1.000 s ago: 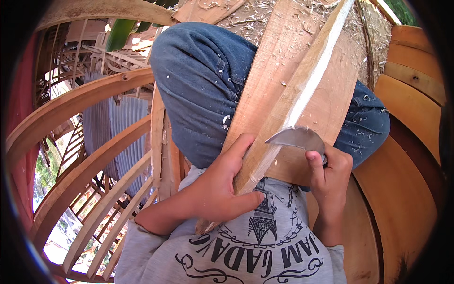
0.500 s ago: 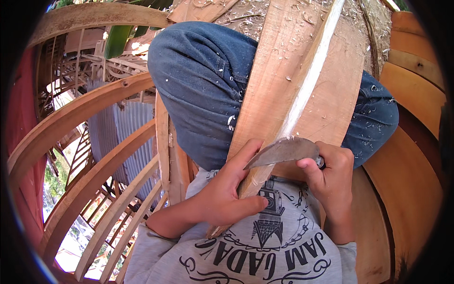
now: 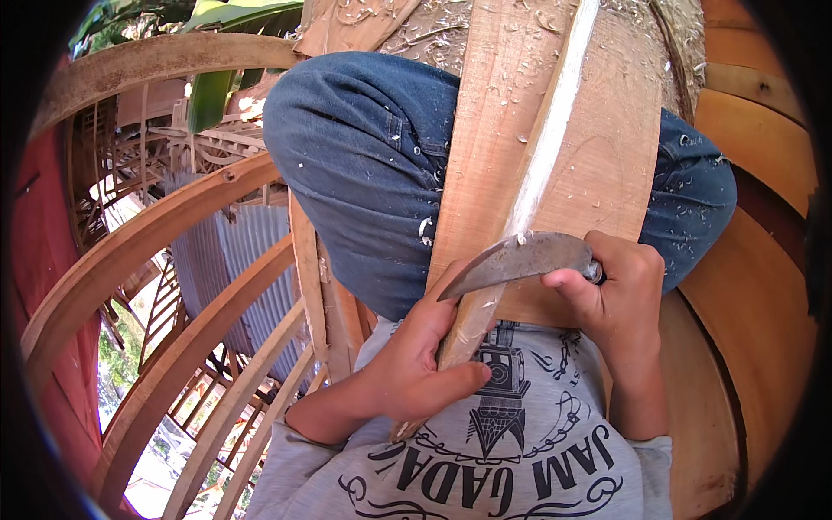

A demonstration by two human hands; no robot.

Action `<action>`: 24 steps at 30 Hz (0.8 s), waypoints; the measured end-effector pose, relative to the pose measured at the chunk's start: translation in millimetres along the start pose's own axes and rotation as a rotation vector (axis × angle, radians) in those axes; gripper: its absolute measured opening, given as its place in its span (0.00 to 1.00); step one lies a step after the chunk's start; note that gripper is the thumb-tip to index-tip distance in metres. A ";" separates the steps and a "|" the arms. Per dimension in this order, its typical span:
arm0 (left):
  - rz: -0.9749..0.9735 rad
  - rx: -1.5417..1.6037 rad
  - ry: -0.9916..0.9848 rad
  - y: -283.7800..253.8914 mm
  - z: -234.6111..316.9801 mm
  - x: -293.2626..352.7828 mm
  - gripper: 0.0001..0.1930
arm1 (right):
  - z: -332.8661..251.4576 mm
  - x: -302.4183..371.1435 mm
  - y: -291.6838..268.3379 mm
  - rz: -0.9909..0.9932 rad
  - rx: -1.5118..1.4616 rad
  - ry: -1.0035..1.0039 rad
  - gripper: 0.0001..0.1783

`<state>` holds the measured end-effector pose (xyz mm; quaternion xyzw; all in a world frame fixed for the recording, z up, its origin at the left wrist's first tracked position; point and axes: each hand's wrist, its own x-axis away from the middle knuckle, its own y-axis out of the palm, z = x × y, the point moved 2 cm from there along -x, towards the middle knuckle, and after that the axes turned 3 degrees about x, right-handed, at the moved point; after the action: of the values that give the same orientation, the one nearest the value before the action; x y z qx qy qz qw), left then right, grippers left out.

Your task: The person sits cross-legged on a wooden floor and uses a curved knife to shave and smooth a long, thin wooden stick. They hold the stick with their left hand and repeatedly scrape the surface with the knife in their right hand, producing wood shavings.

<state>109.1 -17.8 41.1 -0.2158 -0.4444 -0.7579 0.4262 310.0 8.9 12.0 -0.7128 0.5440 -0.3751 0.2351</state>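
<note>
Wooden strip (image 3: 532,191) is long and slender, brown with one whitish face.

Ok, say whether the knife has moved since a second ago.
Yes: judged against the wide board, the knife has swung its tip left and toward the grey shirt, past the left edge of the wooden strip.

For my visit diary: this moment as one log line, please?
left grip: around strip | right grip: on knife | knife: across strip | board: under strip, bearing shavings
</note>
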 end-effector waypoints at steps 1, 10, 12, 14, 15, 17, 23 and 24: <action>0.007 0.000 0.007 -0.1 0.3 -0.4 0.40 | -0.2 -0.5 0.1 0.000 0.002 -0.002 0.35; 0.093 0.095 0.091 4.1 -7.8 1.7 0.38 | -1.1 -7.0 -1.5 0.081 0.077 0.007 0.36; 0.089 0.097 0.089 4.0 -7.2 2.0 0.38 | -2.0 -7.6 -2.8 0.026 0.087 0.037 0.36; 0.098 0.056 0.099 4.5 -8.6 3.0 0.38 | 2.4 -12.1 -5.3 0.046 0.075 0.151 0.37; 0.100 0.014 0.108 4.9 -10.4 4.4 0.38 | 11.2 -20.2 -7.5 0.097 0.062 0.257 0.38; 0.105 -0.026 0.104 3.6 -11.6 9.4 0.38 | 37.2 -39.9 -20.0 0.119 0.080 0.485 0.40; 0.146 0.012 0.077 -3.3 -9.3 13.4 0.39 | 50.8 -31.9 -35.0 0.136 -0.091 0.309 0.35; 0.153 0.004 0.071 -3.7 -7.8 11.9 0.40 | 29.4 -23.2 -29.3 0.099 -0.130 0.273 0.34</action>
<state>100.0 -28.9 43.7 -0.2215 -0.4126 -0.7293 0.4988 347.8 37.6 9.4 -0.6412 0.6286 -0.4203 0.1304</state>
